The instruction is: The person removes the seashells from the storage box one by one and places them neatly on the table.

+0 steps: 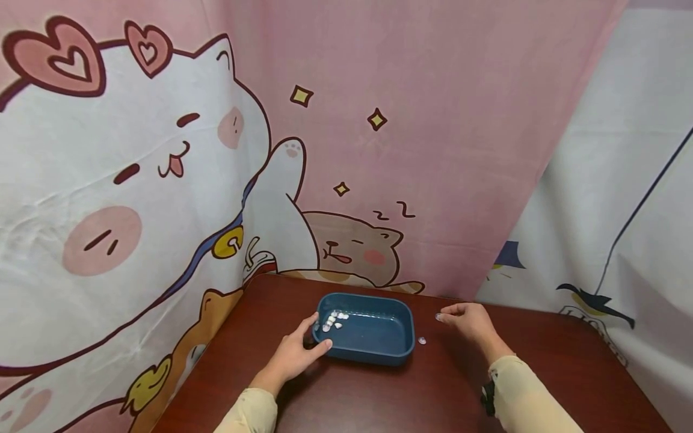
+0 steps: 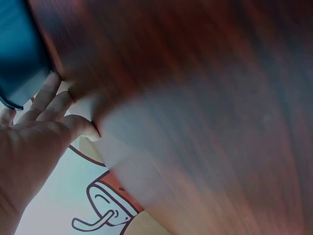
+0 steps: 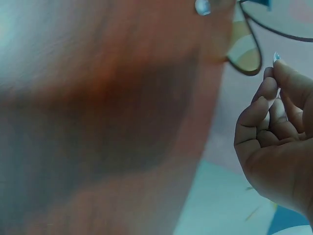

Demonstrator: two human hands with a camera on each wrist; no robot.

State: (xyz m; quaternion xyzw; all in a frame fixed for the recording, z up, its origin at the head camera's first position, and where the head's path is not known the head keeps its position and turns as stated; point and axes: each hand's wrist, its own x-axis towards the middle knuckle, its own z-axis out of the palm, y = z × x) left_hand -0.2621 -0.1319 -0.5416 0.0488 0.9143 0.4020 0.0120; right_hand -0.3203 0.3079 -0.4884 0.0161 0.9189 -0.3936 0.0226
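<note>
A dark blue rectangular plastic tub (image 1: 368, 355) stands on the table, with several small whitish, shiny glass-like pebbles (image 1: 332, 320) gathered at its left end. My left hand (image 1: 295, 352) holds the tub's near left corner, thumb at the front rim and fingers along the left wall. To the right of the tub, my right hand (image 1: 470, 322) pinches a small clear pebble (image 3: 277, 57) between thumb and fingertip, just above the table. Another clear pebble (image 1: 421, 340) lies on the table between the tub and my right hand.
The reddish-brown wooden table (image 1: 357, 400) runs back to a pink cartoon-print curtain (image 1: 433, 150). A white curtain (image 1: 622, 198) hangs at the right, and a large white cat print (image 1: 151, 240) covers the left side.
</note>
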